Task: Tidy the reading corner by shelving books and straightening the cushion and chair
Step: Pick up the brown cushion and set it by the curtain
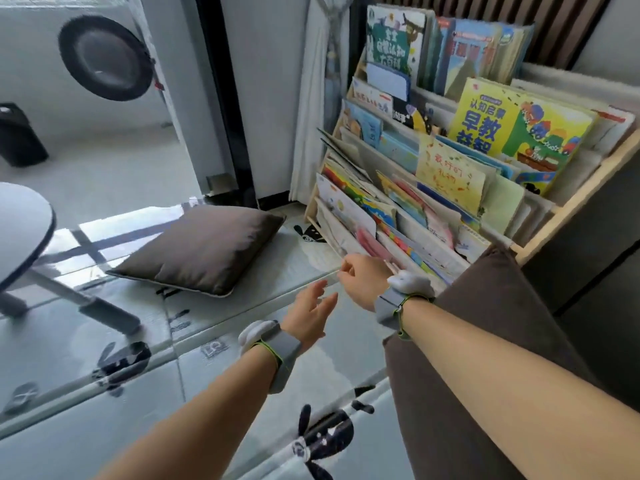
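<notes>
On the yellow book [512, 133], right side of the rack [588, 188], you can read 认知启蒙 above 早教益智. The far green book [391, 39] shows 大百科; its upper lines blur. The cream book [450, 171] begins 最好的. The near mat [214, 348] bears what looks like 67.

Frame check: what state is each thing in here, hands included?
Left hand: open, fingers spread, holding nothing.
Right hand: fingers curled by the bottom row of books; grip unclear.
Cushion: lying flat on the floor mat, untouched.
Bookshelf: rows packed, several leaning.
</notes>
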Available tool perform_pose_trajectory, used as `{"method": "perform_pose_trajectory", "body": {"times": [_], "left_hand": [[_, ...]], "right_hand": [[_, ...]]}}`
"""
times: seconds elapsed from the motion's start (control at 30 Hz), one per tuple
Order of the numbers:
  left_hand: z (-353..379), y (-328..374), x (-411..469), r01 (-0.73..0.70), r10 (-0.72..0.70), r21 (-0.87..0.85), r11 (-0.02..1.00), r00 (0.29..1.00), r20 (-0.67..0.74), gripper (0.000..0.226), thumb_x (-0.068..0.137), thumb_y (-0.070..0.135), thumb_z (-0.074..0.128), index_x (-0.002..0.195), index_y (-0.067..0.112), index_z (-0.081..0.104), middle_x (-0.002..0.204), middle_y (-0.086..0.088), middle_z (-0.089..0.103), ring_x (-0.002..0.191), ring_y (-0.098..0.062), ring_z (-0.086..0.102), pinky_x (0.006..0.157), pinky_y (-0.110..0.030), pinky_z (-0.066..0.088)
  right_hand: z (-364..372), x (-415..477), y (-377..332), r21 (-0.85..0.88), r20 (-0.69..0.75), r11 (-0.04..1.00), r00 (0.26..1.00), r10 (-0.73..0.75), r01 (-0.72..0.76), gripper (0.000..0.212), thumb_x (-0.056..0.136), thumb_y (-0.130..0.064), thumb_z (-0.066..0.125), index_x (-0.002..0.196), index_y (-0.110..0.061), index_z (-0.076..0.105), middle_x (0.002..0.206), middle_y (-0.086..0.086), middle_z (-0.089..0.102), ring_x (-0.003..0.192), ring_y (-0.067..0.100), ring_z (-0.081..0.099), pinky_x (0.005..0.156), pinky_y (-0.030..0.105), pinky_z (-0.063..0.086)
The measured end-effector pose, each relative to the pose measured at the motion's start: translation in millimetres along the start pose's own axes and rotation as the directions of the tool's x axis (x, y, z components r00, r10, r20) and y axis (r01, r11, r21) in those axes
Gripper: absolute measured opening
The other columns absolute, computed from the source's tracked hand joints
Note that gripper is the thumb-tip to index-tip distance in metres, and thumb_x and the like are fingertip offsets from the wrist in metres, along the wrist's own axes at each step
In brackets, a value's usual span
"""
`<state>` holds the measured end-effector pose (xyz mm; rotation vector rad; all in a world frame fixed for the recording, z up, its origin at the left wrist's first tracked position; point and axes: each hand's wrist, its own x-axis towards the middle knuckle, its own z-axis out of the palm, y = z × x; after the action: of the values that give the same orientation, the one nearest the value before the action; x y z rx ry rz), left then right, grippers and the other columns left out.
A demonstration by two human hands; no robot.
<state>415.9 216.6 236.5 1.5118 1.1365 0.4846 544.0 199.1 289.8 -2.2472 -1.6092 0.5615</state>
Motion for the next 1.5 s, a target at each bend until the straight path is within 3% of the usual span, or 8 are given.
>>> {"method": "perform_pose_trajectory", "body": {"times": [0.07, 0.23, 0.53, 0.6, 0.9, 1.1, 1.27, 1.5], "left_hand": [[-46.6, 2.3, 1.9, 0.01, -0.009, 0.012, 1.0, 0.999, -0.049, 0.047, 0.097, 0.031, 0.044, 0.141, 0.018, 0.034, 0.141, -0.009, 0.04, 0.114, -0.024, 0.049, 0.075, -0.046, 0.055], [-168.6, 13.0, -8.6, 0.008, 0.011, 0.131, 0.991, 0.989, -0.144, 0.047, 0.097, 0.031, 0.044, 0.141, 0.015, 0.034, 0.14, -0.011, 0.045, 0.125, -0.027, 0.048, 0.102, -0.051, 0.045], [-310.2, 68.6, -3.8, -0.019, 0.055, 0.166, 0.986, 0.975, -0.215, 0.045, 0.096, 0.035, 0.044, 0.138, 0.018, 0.038, 0.14, -0.009, 0.045, 0.126, -0.026, 0.048, 0.094, -0.05, 0.051], [-323.6, 80.3, -2.9, -0.002, 0.034, 0.141, 0.99, 0.974, -0.222, 0.045, 0.097, 0.036, 0.042, 0.138, 0.019, 0.037, 0.142, -0.008, 0.042, 0.126, -0.026, 0.047, 0.082, -0.044, 0.056], [-333.9, 119.3, 46.0, 0.056, -0.023, 0.132, 0.99, 0.97, -0.24, 0.051, 0.097, 0.036, 0.041, 0.143, 0.018, 0.029, 0.147, -0.009, 0.035, 0.127, -0.03, 0.043, 0.081, -0.049, 0.054], [-336.3, 138.4, 157.4, 0.021, 0.055, 0.222, 0.975, 0.943, -0.33, 0.049, 0.099, 0.025, 0.04, 0.143, 0.007, 0.028, 0.145, -0.012, 0.04, 0.13, -0.027, 0.042, 0.098, -0.041, 0.044], [-365.8, 170.9, 230.4, 0.106, -0.024, 0.165, 0.981, 0.902, -0.432, 0.048, 0.098, 0.025, 0.044, 0.142, 0.009, 0.032, 0.144, -0.013, 0.042, 0.129, -0.029, 0.044, 0.103, -0.043, 0.041], [-397.6, 180.5, 283.7, 0.157, -0.085, 0.104, 0.982, 0.863, -0.498, 0.045, 0.097, 0.029, 0.045, 0.139, 0.015, 0.038, 0.139, -0.007, 0.044, 0.11, -0.024, 0.051, 0.085, -0.041, 0.049]], "right_hand": [[7.9, 18.2, -41.0, 0.044, 0.004, 0.999, 1.0, -0.014, 0.014, 0.019, 0.093, -0.023, 0.047, 0.096, -0.012, 0.062, 0.096, 0.01, 0.066, 0.093, 0.03, 0.06, 0.073, 0.032, 0.043], [11.5, 50.9, -144.4, 0.056, 0.048, 0.997, 0.997, -0.061, 0.059, 0.012, 0.091, -0.026, 0.048, 0.081, -0.021, 0.054, 0.09, 0.007, 0.065, 0.087, 0.029, 0.059, 0.07, 0.031, 0.042], [-28.4, 107.4, -265.1, 0.038, 0.039, 0.986, 0.986, -0.164, 0.162, 0.02, 0.091, -0.026, 0.049, 0.097, -0.014, 0.064, 0.101, 0.006, 0.067, 0.094, 0.027, 0.06, 0.072, 0.026, 0.04], [-38.5, 116.9, -271.3, 0.019, 0.034, 0.986, 0.986, -0.164, 0.163, 0.019, 0.091, -0.027, 0.049, 0.094, -0.015, 0.064, 0.099, 0.006, 0.068, 0.093, 0.027, 0.061, 0.073, 0.027, 0.041], [-74.5, 179.3, -279.4, -0.063, 0.025, 0.969, 0.971, -0.236, 0.238, 0.02, 0.092, -0.022, 0.048, 0.098, -0.011, 0.063, 0.102, 0.008, 0.067, 0.097, 0.028, 0.061, 0.071, 0.028, 0.039], [-52.5, 300.7, -300.7, -0.03, 0.101, 0.913, 0.91, -0.402, 0.407, 0.023, 0.092, -0.021, 0.048, 0.106, -0.009, 0.062, 0.107, 0.011, 0.068, 0.1, 0.03, 0.061, 0.082, 0.034, 0.047], [-52.9, 373.5, -303.8, 0.08, 0.13, 0.932, 0.923, -0.361, 0.354, 0.024, 0.093, -0.02, 0.047, 0.108, -0.009, 0.061, 0.11, 0.011, 0.066, 0.1, 0.03, 0.061, 0.074, 0.03, 0.044], [-41.6, 436.5, -282.6, 0.138, 0.24, 0.947, 0.918, -0.316, 0.29, 0.024, 0.093, -0.021, 0.045, 0.109, -0.011, 0.06, 0.11, 0.009, 0.068, 0.102, 0.028, 0.061, 0.083, 0.032, 0.047]]}}
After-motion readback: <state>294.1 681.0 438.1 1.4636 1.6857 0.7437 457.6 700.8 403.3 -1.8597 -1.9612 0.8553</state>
